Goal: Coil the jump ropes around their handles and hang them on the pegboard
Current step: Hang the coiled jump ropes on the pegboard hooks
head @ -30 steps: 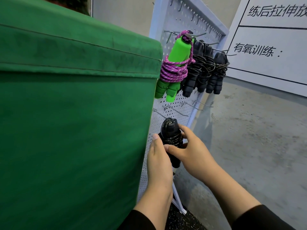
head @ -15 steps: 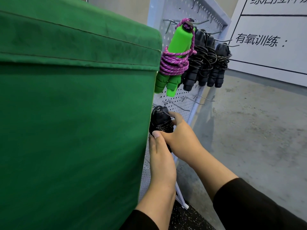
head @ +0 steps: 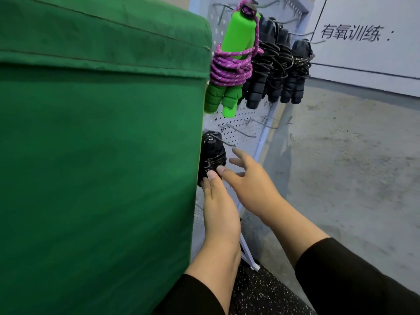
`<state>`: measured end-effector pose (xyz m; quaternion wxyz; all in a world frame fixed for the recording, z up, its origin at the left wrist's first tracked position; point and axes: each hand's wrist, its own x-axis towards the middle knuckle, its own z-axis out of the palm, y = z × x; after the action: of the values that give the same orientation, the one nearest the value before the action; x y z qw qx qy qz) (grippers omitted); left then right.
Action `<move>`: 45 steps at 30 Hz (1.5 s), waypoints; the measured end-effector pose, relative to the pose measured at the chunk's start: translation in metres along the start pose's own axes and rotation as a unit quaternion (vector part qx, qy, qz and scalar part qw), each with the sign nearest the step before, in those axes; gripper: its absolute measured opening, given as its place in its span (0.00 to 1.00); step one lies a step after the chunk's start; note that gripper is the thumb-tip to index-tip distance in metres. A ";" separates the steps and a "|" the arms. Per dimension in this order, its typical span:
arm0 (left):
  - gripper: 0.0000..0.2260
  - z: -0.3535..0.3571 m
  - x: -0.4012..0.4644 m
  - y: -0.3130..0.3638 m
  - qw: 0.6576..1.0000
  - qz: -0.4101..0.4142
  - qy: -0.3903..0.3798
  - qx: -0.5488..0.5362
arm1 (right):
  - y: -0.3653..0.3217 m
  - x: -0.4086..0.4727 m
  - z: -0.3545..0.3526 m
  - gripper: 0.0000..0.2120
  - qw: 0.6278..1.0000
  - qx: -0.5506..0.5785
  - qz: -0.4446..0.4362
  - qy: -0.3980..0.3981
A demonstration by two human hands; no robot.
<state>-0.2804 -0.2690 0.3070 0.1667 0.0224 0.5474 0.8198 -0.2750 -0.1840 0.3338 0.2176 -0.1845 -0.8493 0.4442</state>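
Two hands work low on the white perforated metal pegboard [head: 241, 133], where the black coiled jump rope bundle [head: 212, 155] sits on a thin wire hook [head: 223, 140]. The left hand [head: 219, 210] touches its underside with straight fingers; the right hand [head: 247, 178] hovers beside it, fingers spread, gripping nothing. I'd check the loop seats fully before withdrawing. The big green fabric-covered block [head: 102, 133] crowds the left; open floor lies rightward.

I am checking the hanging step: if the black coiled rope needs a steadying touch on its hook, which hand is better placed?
Probably the left hand: its fingertips touch the black coiled rope, while the right hand is open and apart.
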 end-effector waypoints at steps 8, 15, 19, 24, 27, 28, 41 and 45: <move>0.20 0.011 -0.018 -0.019 0.993 -0.044 -0.014 0.112 | 0.108 -0.094 -0.048 0.15 0.988 0.007 0.118 0.099; 0.10 0.027 -0.025 -0.062 0.968 -0.029 -0.093 0.232 | 0.211 -0.191 -0.073 0.08 0.963 -0.005 0.254 0.086; 0.09 0.039 -0.038 -0.121 0.907 -0.064 -0.210 0.360 | 0.269 -0.241 -0.074 0.11 0.941 -0.014 0.333 0.059; 0.14 0.040 -0.051 -0.216 0.758 -0.068 -0.341 0.552 | 0.348 -0.288 -0.051 0.18 0.893 0.007 0.450 0.029; 0.15 0.024 -0.065 -0.279 0.663 -0.094 -0.394 0.629 | 0.387 -0.308 -0.030 0.21 0.868 0.025 0.496 -0.005; 0.16 0.018 -0.069 -0.299 0.643 -0.113 -0.403 0.642 | 0.397 -0.314 -0.024 0.22 0.858 0.033 0.512 -0.015; 0.13 -0.030 -0.057 -0.401 0.675 -0.146 -0.316 0.650 | 0.477 -0.336 0.084 0.23 0.719 0.171 0.674 0.006; 0.13 -0.031 -0.054 -0.411 0.698 -0.137 -0.314 0.629 | 0.489 -0.331 0.108 0.23 0.695 0.236 0.677 0.049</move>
<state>-0.1339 -0.1708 -0.0696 0.3864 0.3024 0.8486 0.1978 0.0035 -0.1621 -0.1979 -0.0642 -0.6735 -0.3498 0.6479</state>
